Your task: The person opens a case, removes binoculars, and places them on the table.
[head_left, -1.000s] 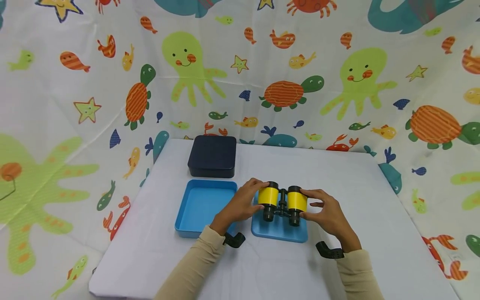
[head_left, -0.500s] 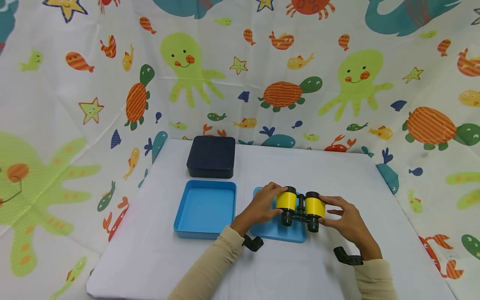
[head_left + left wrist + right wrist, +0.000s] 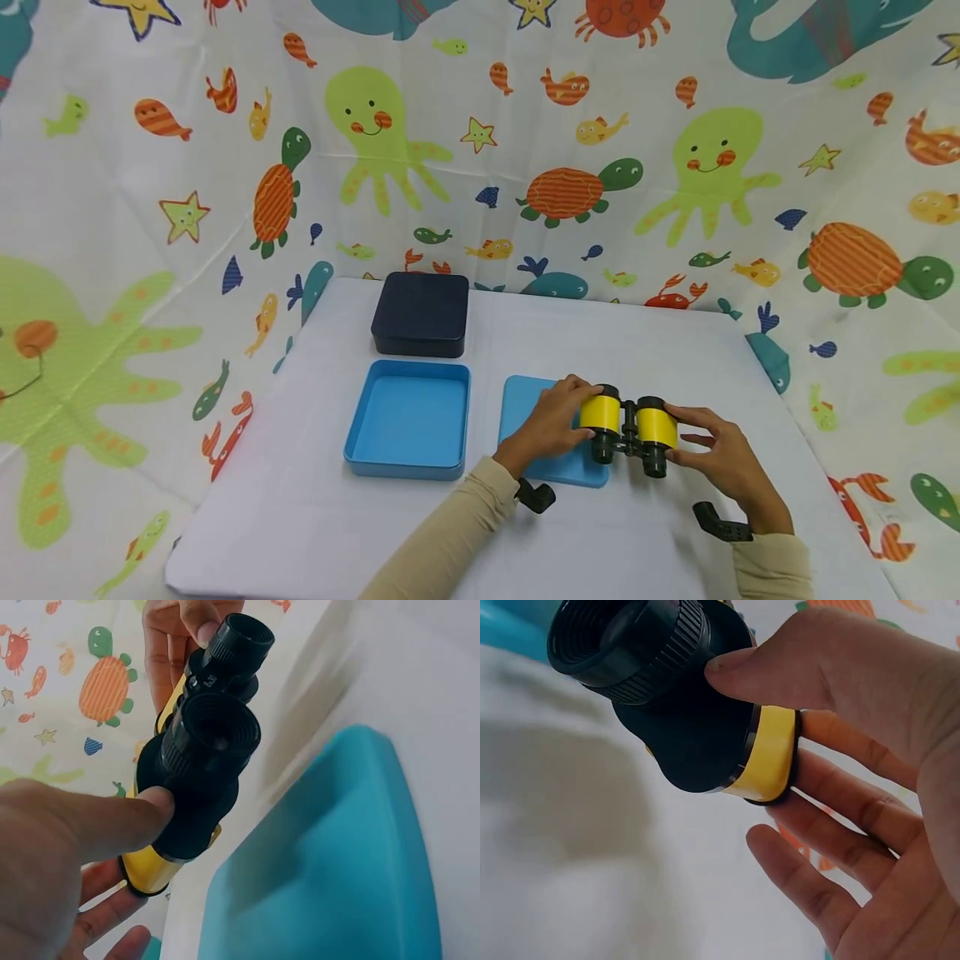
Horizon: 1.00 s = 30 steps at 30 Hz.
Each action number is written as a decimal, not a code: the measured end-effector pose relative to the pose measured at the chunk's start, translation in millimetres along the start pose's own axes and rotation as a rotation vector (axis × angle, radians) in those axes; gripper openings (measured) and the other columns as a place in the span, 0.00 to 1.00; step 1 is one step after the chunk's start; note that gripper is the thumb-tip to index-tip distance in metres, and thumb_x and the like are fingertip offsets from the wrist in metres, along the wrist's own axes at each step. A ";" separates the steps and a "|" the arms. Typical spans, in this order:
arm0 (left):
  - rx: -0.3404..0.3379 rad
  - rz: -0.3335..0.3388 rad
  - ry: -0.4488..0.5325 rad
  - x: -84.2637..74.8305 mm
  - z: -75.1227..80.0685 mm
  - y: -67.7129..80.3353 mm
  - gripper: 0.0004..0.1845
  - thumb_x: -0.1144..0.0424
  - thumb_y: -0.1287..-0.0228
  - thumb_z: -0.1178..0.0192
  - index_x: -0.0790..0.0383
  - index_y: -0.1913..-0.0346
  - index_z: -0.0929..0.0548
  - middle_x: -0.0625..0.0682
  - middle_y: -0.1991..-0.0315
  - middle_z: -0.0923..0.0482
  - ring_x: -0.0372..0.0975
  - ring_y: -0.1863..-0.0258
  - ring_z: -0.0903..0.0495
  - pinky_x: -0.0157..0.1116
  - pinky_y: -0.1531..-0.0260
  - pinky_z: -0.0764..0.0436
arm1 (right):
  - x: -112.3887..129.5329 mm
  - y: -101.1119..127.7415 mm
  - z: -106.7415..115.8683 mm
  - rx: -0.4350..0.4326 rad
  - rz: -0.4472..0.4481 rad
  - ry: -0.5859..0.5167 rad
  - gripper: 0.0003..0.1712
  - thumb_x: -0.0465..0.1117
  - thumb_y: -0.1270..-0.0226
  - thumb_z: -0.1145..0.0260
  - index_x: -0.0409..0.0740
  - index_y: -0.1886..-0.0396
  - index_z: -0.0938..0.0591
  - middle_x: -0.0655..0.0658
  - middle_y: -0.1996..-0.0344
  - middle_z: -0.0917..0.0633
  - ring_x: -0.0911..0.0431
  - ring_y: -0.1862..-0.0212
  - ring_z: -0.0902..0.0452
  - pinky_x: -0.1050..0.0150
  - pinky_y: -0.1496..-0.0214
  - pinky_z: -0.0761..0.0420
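Note:
A pair of yellow and black binoculars [image 3: 628, 427] is held between both hands, with its eyepieces toward the person. My left hand [image 3: 551, 421] grips the left barrel, thumb on the eyepiece end and fingers at the far end. On the right barrel, my right hand [image 3: 723, 458] pinches the same way, its thumb pressed beside the eyepiece [image 3: 630, 645] in the right wrist view. Beneath and to the left lies a light blue lid [image 3: 521, 408], partly covered by the left hand and the left barrel. The left wrist view shows a gap between the binoculars [image 3: 199, 757] and this lid.
An open blue box [image 3: 405, 417] stands left of the lid, with nothing inside. Behind it sits a dark navy closed box [image 3: 422, 315]. All rest on a white-covered table [image 3: 300, 517], backed by a sea-animal print curtain [image 3: 465, 183].
Both hands have carried the binoculars to the right and slightly nearer the person, from over the blue lid to past its right edge. The boxes and lid have stayed in place.

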<state>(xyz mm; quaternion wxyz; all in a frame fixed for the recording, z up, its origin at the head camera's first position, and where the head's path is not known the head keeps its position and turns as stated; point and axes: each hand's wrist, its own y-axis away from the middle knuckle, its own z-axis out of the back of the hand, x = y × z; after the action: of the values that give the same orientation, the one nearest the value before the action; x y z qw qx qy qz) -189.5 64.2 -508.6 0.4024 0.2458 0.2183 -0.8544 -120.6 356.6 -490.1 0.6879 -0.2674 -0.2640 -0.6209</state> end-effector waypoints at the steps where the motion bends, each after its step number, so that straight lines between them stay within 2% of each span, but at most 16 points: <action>1: -0.001 -0.001 -0.004 -0.9 -2.2 -1.2 0.38 0.56 0.30 0.28 0.49 0.20 0.29 0.48 0.30 0.26 0.41 0.30 0.26 0.41 0.35 0.27 | -2.5 0.2 1.2 0.000 -0.001 0.003 0.44 0.42 0.40 0.17 0.45 0.24 0.23 0.36 0.30 0.22 0.37 0.31 0.26 0.65 0.41 0.14; 3: -0.003 -0.004 -0.004 -3.5 -6.5 -3.9 0.38 0.56 0.30 0.28 0.49 0.20 0.30 0.48 0.29 0.26 0.41 0.30 0.26 0.40 0.35 0.28 | -7.8 0.8 4.6 0.003 -0.005 0.009 0.44 0.42 0.39 0.17 0.45 0.24 0.24 0.35 0.29 0.22 0.38 0.32 0.26 0.69 0.42 0.15; 5: -0.005 -0.011 0.002 -7.0 -10.5 -7.0 0.37 0.55 0.29 0.28 0.49 0.20 0.29 0.48 0.30 0.26 0.41 0.30 0.26 0.40 0.35 0.28 | -13.3 1.8 9.2 0.008 -0.015 0.015 0.44 0.43 0.39 0.17 0.46 0.23 0.24 0.36 0.29 0.23 0.43 0.32 0.25 0.70 0.42 0.16; 10: -0.015 -0.031 -0.008 -16.0 -22.0 -15.9 0.37 0.53 0.30 0.27 0.48 0.21 0.29 0.47 0.31 0.25 0.39 0.32 0.26 0.37 0.39 0.27 | -25.5 5.2 22.4 0.021 -0.016 0.030 0.44 0.42 0.39 0.17 0.43 0.24 0.24 0.34 0.29 0.23 0.62 0.37 0.25 0.70 0.43 0.15; 12: -0.020 -0.044 -0.019 -19.4 -27.3 -20.2 0.37 0.53 0.30 0.27 0.48 0.21 0.28 0.47 0.31 0.25 0.39 0.33 0.25 0.36 0.43 0.28 | -29.8 6.6 27.8 0.021 -0.012 0.032 0.43 0.41 0.39 0.17 0.42 0.24 0.24 0.32 0.29 0.23 0.69 0.39 0.27 0.74 0.44 0.17; 17: -0.026 -0.070 -0.049 -27.9 -40.7 -31.4 0.37 0.51 0.30 0.28 0.48 0.21 0.28 0.46 0.32 0.24 0.38 0.36 0.24 0.32 0.48 0.30 | -40.4 9.5 39.0 0.021 -0.013 0.049 0.44 0.39 0.39 0.18 0.38 0.25 0.25 0.30 0.29 0.23 0.71 0.40 0.28 0.80 0.46 0.21; 21: -0.028 -0.073 -0.087 -33.5 -49.3 -37.1 0.37 0.49 0.31 0.27 0.48 0.22 0.27 0.45 0.33 0.23 0.37 0.38 0.23 0.30 0.49 0.30 | -48.4 10.9 43.8 0.034 -0.030 0.065 0.45 0.39 0.39 0.18 0.37 0.24 0.26 0.28 0.29 0.24 0.71 0.40 0.29 0.79 0.46 0.20; 27: -0.027 -0.058 -0.127 -36.5 -59.1 -39.4 0.37 0.48 0.32 0.27 0.47 0.23 0.26 0.44 0.34 0.23 0.36 0.37 0.23 0.29 0.49 0.29 | -58.4 11.4 43.1 0.063 -0.073 0.058 0.46 0.40 0.37 0.19 0.37 0.22 0.28 0.29 0.27 0.25 0.66 0.38 0.28 0.79 0.46 0.21; 30: -0.041 -0.054 -0.137 -35.3 -63.9 -39.4 0.36 0.48 0.32 0.27 0.47 0.23 0.25 0.44 0.34 0.23 0.36 0.37 0.22 0.29 0.51 0.30 | -61.9 10.7 41.5 0.072 -0.071 0.049 0.45 0.39 0.37 0.20 0.37 0.22 0.28 0.28 0.27 0.25 0.70 0.37 0.30 0.80 0.45 0.21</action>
<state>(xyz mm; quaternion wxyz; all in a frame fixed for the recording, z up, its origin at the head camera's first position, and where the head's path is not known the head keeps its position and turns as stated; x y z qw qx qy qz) -185.7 144.1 -530.7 0.3980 0.1724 0.2142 -0.8752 -116.7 430.6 -503.9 0.6808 -0.2176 -0.2785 -0.6416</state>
